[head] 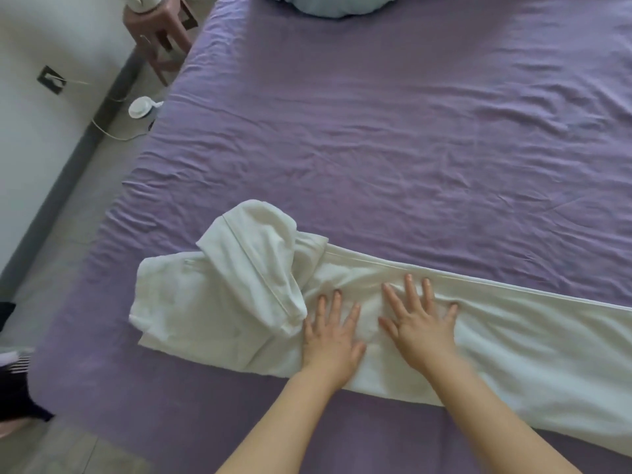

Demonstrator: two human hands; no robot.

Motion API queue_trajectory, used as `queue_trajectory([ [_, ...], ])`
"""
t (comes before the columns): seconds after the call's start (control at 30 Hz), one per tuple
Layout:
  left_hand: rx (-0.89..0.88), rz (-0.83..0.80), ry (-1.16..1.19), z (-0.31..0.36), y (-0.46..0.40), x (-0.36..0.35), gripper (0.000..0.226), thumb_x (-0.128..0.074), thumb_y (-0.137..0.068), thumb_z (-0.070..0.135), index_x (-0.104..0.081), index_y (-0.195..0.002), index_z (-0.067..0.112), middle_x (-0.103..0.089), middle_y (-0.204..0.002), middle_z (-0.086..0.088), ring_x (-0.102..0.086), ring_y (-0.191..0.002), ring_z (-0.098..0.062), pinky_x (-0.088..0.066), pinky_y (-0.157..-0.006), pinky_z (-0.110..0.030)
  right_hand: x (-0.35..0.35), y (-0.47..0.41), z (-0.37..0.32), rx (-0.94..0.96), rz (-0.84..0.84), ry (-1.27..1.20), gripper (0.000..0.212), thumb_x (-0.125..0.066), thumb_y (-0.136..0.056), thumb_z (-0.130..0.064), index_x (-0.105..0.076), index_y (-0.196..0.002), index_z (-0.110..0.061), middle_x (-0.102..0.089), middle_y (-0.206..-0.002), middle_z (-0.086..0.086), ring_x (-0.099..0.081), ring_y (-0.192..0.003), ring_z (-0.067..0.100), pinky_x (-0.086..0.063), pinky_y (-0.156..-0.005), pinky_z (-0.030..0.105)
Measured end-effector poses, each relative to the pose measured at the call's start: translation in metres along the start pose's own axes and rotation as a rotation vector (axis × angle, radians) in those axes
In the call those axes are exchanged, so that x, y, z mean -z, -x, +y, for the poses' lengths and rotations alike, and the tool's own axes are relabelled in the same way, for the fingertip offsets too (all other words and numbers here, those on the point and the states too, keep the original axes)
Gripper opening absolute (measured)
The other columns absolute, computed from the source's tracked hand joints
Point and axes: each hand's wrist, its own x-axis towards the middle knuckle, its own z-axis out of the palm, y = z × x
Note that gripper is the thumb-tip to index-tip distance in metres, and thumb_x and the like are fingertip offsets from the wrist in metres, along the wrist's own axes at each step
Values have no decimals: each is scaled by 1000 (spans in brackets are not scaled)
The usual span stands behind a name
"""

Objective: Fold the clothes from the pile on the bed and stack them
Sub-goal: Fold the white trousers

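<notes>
White hooded garment (239, 302), soft fleecy-looking fabric, lies lengthwise across the near part of the bed (376, 148), folded into a long narrow band running from left of centre out past the right frame edge. Hood (253, 261) at the left end, flopped over onto the body of the garment, seam line running along it. Left end bunched and rumpled; right part flatter, with a folded edge along the far side. Small creases in the fabric between and around the hands.

Bed has a wrinkled purple sheet. No containers in view.

Left hand (331, 340) flat on the garment, palm down, fingers straight and slightly spread, pressing the cloth, gripping nothing; it sits just right of the hood, fingertips touching the hood's lower edge area. Right hand (419, 323) just beside it, also palm down, fingers splayed wide, pressing flat on the middle of the garment, fingertips near the far folded edge. Both forearms come in from the bottom of the frame, bare.

Left of the bed: grey floor, white wall with a socket (51, 80) and a cable, round white device (140, 107) on the floor, wooden stool (164, 39) at top left. Dark clothing (17, 388) at the far left edge, partly cut off. Pale blue rounded cushion-like thing (331, 3) at the top edge of the bed, mostly out of frame.
</notes>
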Motion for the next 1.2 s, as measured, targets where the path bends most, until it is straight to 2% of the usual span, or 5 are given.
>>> queue_trajectory([
  [0.27,-316,383,379,-41,47,60,32,-55,-89,6,-63,-120,8,-64,-118,-10,-61,-108,-26,-52,-88,-37,26,29,-88,86,247,-588,52,-54,-89,-8,-42,-139,-17,-31,-151,7,-24,-141,23,-23,-113,31],
  [0.47,-318,572,597,-81,75,114,23,-54,-91,20,-69,-108,21,-70,-96,10,-61,-86,-4,-47,-73,-17,38,54,-159,242,188,-1300,69,-64,-77,-26,-35,-138,-42,-37,-145,-21,-35,-134,-1,-33,-108,19],
  [0.6,-325,722,425,-110,68,129,21,-63,-84,10,-71,-102,17,-70,-97,5,-64,-88,-12,-53,-68,-25,38,45,-178,431,132,-1099,82,-71,-79,-12,-25,-145,-29,-25,-154,-9,-20,-142,3,-22,-114,19],
  [0.93,-455,265,189,-117,40,138,48,-55,-95,33,-41,-141,29,-36,-149,13,-14,-145,-17,-15,-115,-38,89,56,-132,203,395,-986,27,-65,-85,0,-65,-105,-17,-63,-96,-12,-57,-87,-8,-37,-77,2],
  [1.2,-615,143,646,-2,43,223,17,-68,-86,31,-59,-90,16,-63,-87,4,-56,-82,-13,-45,-78,-29,189,106,-40,224,503,-1305,32,-70,-78,-32,-62,-108,-41,-60,-75,-6,-57,-67,7,-48,-63,17],
])
